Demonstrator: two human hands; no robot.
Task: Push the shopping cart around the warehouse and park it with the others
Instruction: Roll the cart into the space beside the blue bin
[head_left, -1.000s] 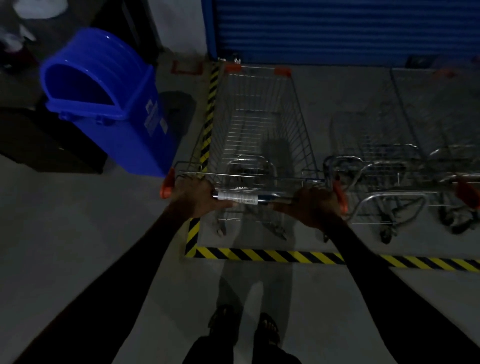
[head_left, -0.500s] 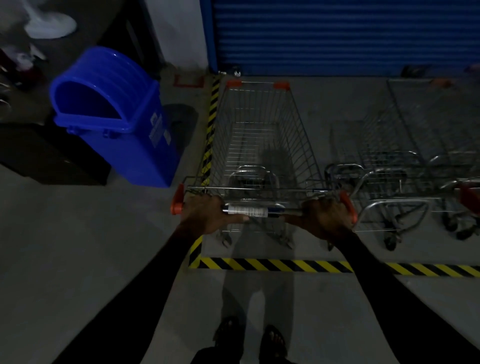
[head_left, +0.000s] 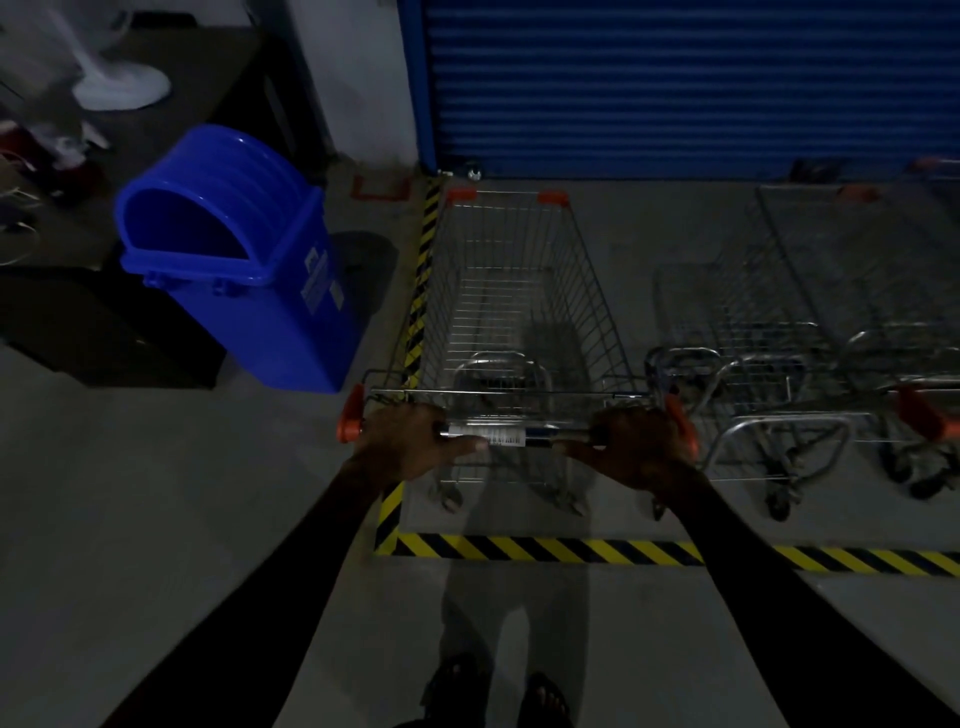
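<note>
Head view, pretty dim lighting overall. The shopping cart (head_left: 511, 322) is seen in the middle of the frame, inside the bay marked by yellow-and-black floor tape (head_left: 571, 550), its far end pointed at the blue roller shutter (head_left: 675, 83) at the top. Its handle bar (head_left: 514, 435) is gripped at both ends: the left hand (head_left: 410, 441) is wrapped around it near the orange end cap at center-left, thumb laid along the bar by the white barcode label, and the right hand (head_left: 636, 449) is curled around it near the other orange cap at center-right. So both grips are closed tight on the handle, nothing loose.

The other parked carts (head_left: 810, 374) are lined up just beside it, toward the right edge of the frame, inside the same taped area. A blue bin (head_left: 244, 260) with a domed lid is found on the left, just outside the tape stripe. A white fan base (head_left: 122, 85) is spotted in the upper left corner. Sandalled feet are visible at the bottom center, on grey concrete floor (head_left: 156, 519).
</note>
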